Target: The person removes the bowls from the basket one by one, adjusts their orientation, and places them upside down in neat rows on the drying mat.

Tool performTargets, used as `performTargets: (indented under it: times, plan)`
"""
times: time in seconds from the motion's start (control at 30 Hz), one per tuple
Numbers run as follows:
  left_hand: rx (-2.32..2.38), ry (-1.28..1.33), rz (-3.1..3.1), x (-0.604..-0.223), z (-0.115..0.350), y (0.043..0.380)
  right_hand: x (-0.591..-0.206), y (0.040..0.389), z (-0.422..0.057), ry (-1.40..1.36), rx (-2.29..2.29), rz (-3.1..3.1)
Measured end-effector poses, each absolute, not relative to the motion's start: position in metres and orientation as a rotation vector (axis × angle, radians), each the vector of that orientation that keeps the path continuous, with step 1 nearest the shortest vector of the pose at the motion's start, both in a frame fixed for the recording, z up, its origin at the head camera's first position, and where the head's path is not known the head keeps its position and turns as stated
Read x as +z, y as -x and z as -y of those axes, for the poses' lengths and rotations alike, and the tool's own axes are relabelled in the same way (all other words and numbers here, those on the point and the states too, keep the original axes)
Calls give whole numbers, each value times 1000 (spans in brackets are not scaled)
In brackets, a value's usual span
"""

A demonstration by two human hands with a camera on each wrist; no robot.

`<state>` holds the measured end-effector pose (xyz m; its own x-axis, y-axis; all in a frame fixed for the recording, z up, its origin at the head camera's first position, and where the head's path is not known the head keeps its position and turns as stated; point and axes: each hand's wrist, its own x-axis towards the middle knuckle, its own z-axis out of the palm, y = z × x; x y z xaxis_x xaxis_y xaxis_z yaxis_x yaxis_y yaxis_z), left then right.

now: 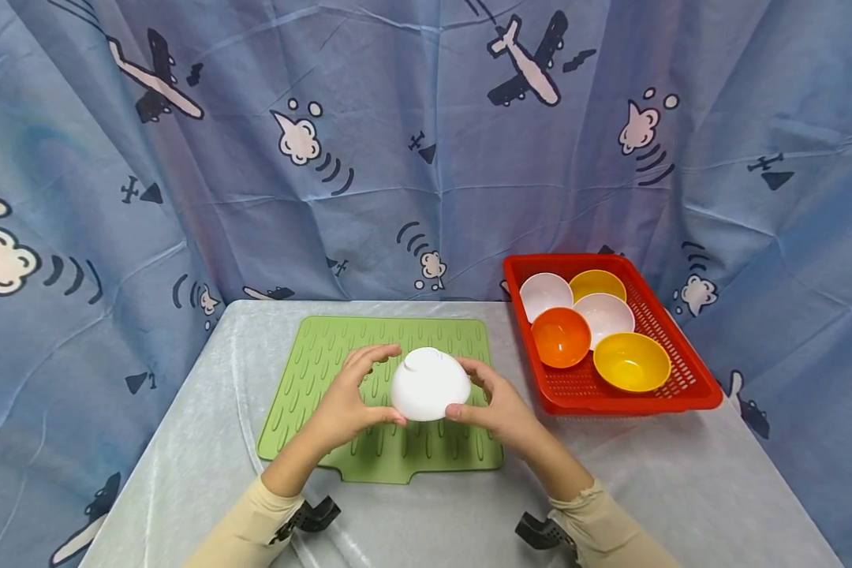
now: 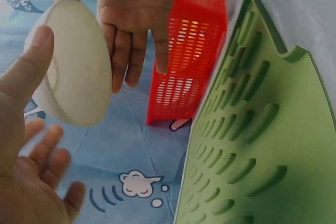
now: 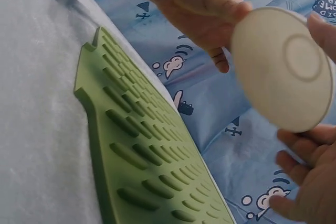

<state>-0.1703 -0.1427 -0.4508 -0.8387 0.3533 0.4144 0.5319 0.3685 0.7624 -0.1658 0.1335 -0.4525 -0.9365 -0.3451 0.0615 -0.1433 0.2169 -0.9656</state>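
A white bowl (image 1: 429,386), turned upside down with its foot ring upward, is held over the green drying mat (image 1: 390,461) between both hands. My left hand (image 1: 344,406) grips its left side, the thumb at the lower rim and the fingers curving toward its upper edge. On the opposite side my right hand (image 1: 500,406) holds it with the thumb at the near rim and fingers behind. In the left wrist view, the left thumb (image 2: 42,40) lies against the bowl (image 2: 86,72). The right wrist view shows the round foot ring on the bowl's base (image 3: 273,77).
A red plastic basket (image 1: 681,402) stands at the right of the table, holding white bowls (image 1: 607,315), an orange bowl (image 1: 561,338) and yellow bowls (image 1: 632,361). Behind the grey-white table (image 1: 206,473) hangs a blue curtain (image 1: 397,158) printed with planes and clouds.
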Motion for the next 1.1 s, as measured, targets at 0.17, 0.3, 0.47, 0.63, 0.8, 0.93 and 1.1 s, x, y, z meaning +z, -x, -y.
performTargets:
  times: [0.17,0.3,0.47,0.63,0.8,0.93,1.1]
  plan:
    - [-1563,700,2507,-451,147,172,-458,165,-129,552,-1886,-2357]
    - [-1598,689,2530,-451,151,172,-461,164,-126,579,-1925,-2351]
    - [-1614,710,2555,-450,156,174,-464,166,-121,582,-1878,-2403]
    - [-1589,691,2600,-447,171,186,-459,179,-106,548,-1737,-2536]
    - [-1540,665,2630,-443,200,206,-453,205,-75,547,-1623,-2616]
    - [-1473,658,2661,-442,225,227,-452,231,-49,591,-1571,-2663]
    - [-1372,630,2735,-450,254,257,-458,265,-15,625,-1486,-2728]
